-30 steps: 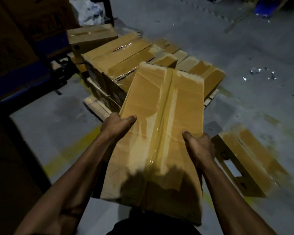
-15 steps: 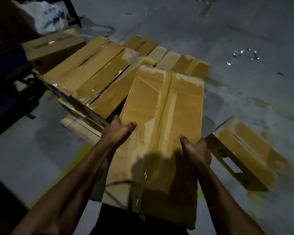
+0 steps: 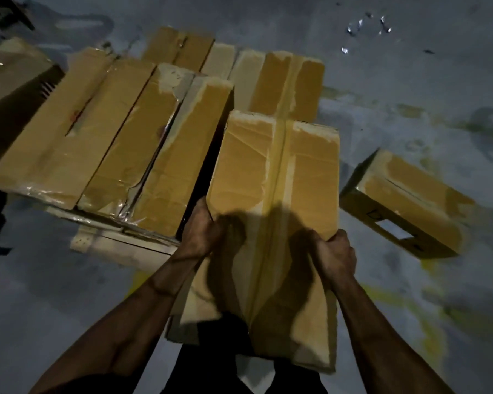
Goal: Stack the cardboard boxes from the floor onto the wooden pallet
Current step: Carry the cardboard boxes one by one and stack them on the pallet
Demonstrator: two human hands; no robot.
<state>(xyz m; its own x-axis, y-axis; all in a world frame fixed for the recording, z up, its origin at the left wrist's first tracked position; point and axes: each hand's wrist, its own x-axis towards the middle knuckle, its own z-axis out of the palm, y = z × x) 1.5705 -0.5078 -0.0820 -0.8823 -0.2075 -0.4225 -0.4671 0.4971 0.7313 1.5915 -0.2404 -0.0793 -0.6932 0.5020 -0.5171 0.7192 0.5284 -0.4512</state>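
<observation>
A: Starting at the far left, what is there?

B: A brown cardboard box with a dark side face (image 3: 15,78), partly cut off by the frame edge. Just beside it lies a row of long taped brown cardboard boxes (image 3: 103,137), packed side by side on the pale wooden pallet (image 3: 120,247), whose front edge shows beneath them.

A: And behind that row?

B: More flat brown cartons (image 3: 279,81) at the pallet's far side, lower than the front row.

A: Where is the box being handled?

B: In the middle. The long brown cardboard box with a clear tape seam down its top (image 3: 273,177) is held out in front of the person, its far end beside the right-hand box of the row, with a dark gap between them. I cannot tell whether that end rests on anything.

A: The hands?

B: The left hand (image 3: 202,231) grips the box's left edge, fingers curled round it. The right hand (image 3: 335,254) clutches the right edge the same way, knuckles up. Their shadows fall across the lid.

A: Further right?

B: A single brown cardboard box with a white label on its side (image 3: 404,203) sits on the grey concrete floor (image 3: 410,109), apart from the pallet. Yellow paint smears (image 3: 404,314) mark the floor nearer the person, and small shiny scraps (image 3: 365,27) lie well off at the top.
</observation>
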